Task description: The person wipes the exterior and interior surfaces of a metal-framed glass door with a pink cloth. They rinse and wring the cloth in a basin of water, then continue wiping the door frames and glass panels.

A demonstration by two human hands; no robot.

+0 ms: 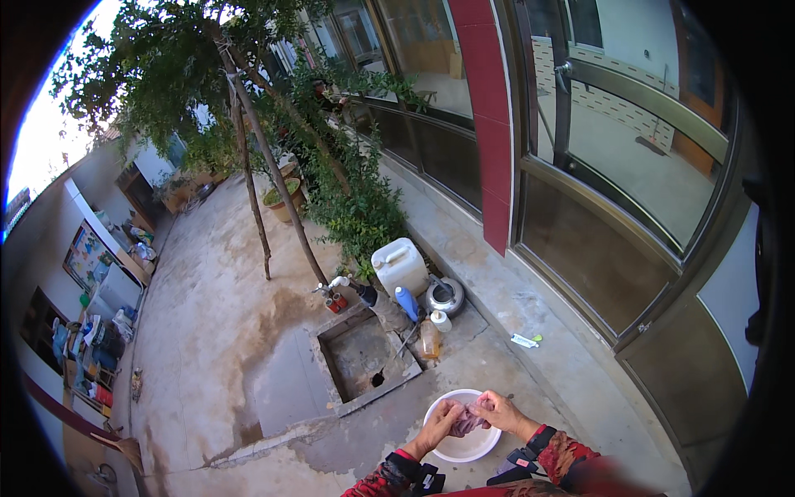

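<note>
Between my two hands is a bunched pinkish-purple cloth (466,424), held just above a white plastic basin (467,456). My left hand (440,424) pinches its left side, and my right hand (502,412) grips it from the right. The fingers of both hands come close together over the cloth. Below, the basin stands on the concrete ground and seems to hold cloudy water. Parts of its rim are hidden behind my hands and wrists.
Beyond the basin lies a sunken concrete drain basin (360,360) with a tap (329,287) behind it. A white jerrycan (400,267), a metal kettle (445,297), a blue bottle (407,303) and an amber bottle (430,338) stand beside it. A tube (525,340) lies near a glazed door (596,248) at right.
</note>
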